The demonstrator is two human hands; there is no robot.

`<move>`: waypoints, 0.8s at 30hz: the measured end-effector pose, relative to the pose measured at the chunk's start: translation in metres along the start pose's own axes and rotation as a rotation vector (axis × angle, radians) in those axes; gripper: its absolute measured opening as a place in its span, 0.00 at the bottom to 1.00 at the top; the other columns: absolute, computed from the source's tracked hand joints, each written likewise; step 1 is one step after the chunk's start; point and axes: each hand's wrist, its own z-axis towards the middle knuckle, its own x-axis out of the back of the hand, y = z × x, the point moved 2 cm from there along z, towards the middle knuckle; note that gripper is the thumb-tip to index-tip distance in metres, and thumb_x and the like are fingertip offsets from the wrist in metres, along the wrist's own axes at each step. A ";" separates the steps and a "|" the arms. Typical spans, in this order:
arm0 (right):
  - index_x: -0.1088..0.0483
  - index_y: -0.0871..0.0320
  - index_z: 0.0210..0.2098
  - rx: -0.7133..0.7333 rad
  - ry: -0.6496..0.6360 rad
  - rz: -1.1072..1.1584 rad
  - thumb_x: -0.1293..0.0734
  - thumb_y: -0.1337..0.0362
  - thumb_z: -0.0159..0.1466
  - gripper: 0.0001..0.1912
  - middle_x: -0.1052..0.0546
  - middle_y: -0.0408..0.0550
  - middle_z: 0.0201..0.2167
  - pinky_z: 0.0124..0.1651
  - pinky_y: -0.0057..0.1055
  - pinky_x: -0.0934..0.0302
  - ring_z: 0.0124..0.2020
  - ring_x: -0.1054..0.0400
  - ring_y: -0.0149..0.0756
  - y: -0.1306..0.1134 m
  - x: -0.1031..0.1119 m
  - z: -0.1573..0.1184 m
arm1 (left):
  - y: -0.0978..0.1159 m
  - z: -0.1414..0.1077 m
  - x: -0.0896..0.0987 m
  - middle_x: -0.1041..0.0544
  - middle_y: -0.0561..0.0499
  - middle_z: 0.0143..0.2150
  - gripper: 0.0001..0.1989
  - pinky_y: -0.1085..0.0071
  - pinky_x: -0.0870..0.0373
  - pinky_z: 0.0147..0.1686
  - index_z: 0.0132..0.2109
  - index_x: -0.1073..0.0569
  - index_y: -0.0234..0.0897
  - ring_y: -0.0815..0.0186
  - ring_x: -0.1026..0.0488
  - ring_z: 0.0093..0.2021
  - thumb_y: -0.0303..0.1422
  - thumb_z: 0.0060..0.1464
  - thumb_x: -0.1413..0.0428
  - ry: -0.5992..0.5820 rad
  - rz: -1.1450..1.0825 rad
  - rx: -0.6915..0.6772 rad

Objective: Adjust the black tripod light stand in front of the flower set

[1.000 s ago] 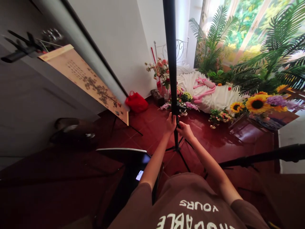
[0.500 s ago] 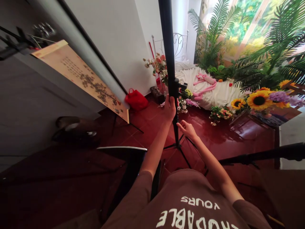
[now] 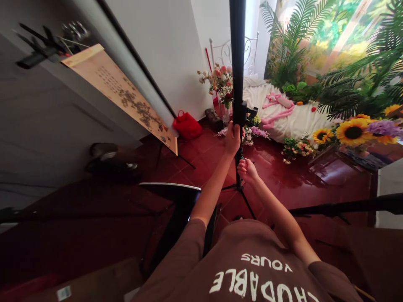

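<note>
A black tripod stand (image 3: 238,54) rises upright in front of me, its legs spread on the floor. My left hand (image 3: 233,139) is wrapped around the pole just under a collar with a side knob (image 3: 252,111). Lower down, my right hand (image 3: 248,170) is closed, fingers curled against the pole near a lower joint. Whatever those fingers pinch is hidden behind them.
A hanging scroll (image 3: 126,98) and a red bag (image 3: 187,125) are to the left. A dark panel with a pale edge (image 3: 170,186) stands by my left arm. Sunflowers (image 3: 353,132) and a draped bed (image 3: 310,119) lie right. A black pole (image 3: 346,207) crosses at right.
The view has shifted, so the scene sits further right. My right hand's fingers have curled in more tightly at the pole; my left hand keeps its grip.
</note>
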 end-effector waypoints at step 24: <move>0.31 0.57 0.38 -0.070 -0.057 0.149 0.46 0.69 0.67 0.12 0.30 0.37 0.20 0.20 0.16 0.44 0.16 0.43 0.22 -0.008 -0.003 -0.030 | -0.036 -0.035 0.008 0.28 0.54 0.26 0.21 0.73 0.35 0.30 0.41 0.32 0.40 0.71 0.32 0.25 0.54 0.59 0.54 0.042 0.133 0.067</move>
